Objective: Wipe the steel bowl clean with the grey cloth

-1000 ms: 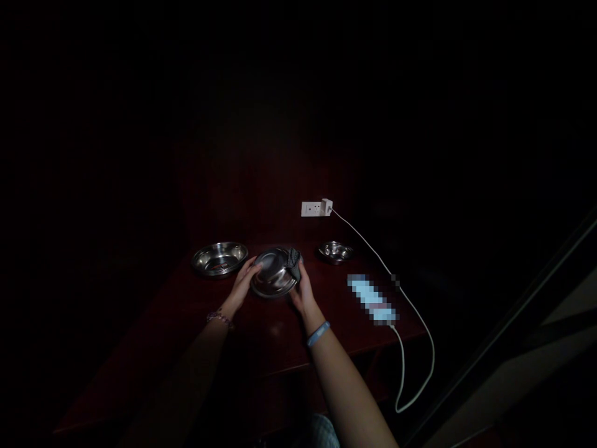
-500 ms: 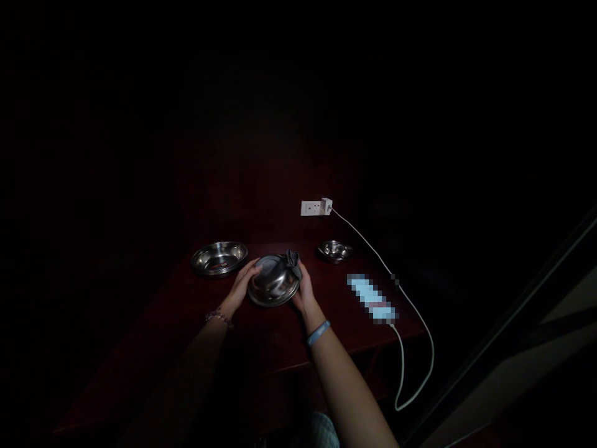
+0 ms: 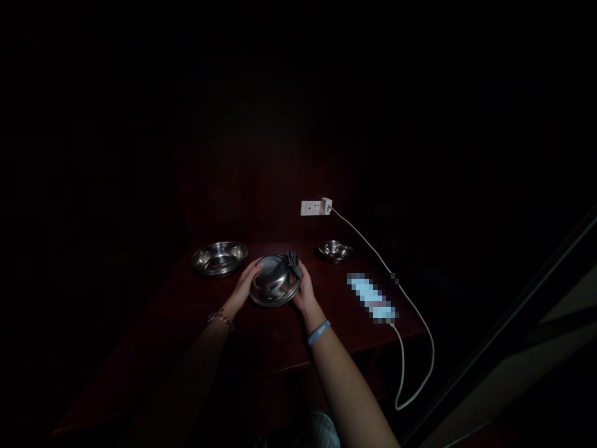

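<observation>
A shiny metal bowl (image 3: 275, 283) is held between my two hands above the table, its underside turned up towards me. My left hand (image 3: 243, 286) grips its left rim, with the thumb lying over the outside. On the opposite side my right hand (image 3: 305, 291) holds the right rim together with a dark grey cloth (image 3: 295, 264), which is bunched against the bowl's upper right. The right fingers are partly hidden behind the bowl and cloth.
On the dark red table (image 3: 280, 348), a wider metal dish (image 3: 219, 258) lies at the back left and a small metal bowl (image 3: 334, 251) at the back right. A blurred-out phone (image 3: 372, 298) lies right, its white cable (image 3: 373, 247) running to a wall socket (image 3: 311, 208).
The bowl and my left hand have shifted very slightly to the right. My right hand and the cloth keep nearly the same place.
</observation>
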Demonstrator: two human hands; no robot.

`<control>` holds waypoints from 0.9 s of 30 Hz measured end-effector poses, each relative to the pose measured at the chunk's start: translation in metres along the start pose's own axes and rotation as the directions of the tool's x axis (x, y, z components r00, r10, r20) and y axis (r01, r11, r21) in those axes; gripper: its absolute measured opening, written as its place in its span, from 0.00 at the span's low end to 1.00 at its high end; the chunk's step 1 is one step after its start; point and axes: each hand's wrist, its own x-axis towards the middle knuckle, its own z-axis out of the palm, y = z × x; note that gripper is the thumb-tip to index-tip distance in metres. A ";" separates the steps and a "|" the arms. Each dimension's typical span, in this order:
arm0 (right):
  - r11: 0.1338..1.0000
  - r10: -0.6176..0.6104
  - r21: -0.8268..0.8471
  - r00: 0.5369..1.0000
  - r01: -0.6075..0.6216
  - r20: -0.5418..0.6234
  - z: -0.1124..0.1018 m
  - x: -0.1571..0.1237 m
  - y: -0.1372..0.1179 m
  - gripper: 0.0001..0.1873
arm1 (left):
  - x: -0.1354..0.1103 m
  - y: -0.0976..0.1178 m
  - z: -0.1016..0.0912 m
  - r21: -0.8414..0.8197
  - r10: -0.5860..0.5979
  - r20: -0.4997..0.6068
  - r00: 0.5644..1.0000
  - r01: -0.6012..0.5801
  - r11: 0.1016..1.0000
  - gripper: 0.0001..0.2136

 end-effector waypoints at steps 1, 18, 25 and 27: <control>1.000 -0.004 0.000 1.000 0.004 0.003 0.000 0.000 0.000 0.14 | 0.001 -0.001 0.001 -0.001 -0.002 -0.010 1.000 0.002 1.000 0.25; 0.996 -0.082 0.020 0.996 0.082 -0.024 0.005 -0.001 0.002 0.14 | 0.002 -0.005 -0.001 -0.013 -0.104 -0.083 0.991 0.103 0.995 0.27; 0.997 -0.072 0.012 0.997 0.072 0.011 0.000 0.002 0.004 0.16 | -0.001 -0.003 -0.001 -0.036 -0.094 -0.067 0.993 0.091 0.995 0.31; 0.997 -0.077 0.008 0.996 0.077 0.038 -0.002 0.004 0.004 0.16 | -0.001 -0.003 -0.002 -0.033 -0.083 -0.067 0.994 0.081 0.996 0.32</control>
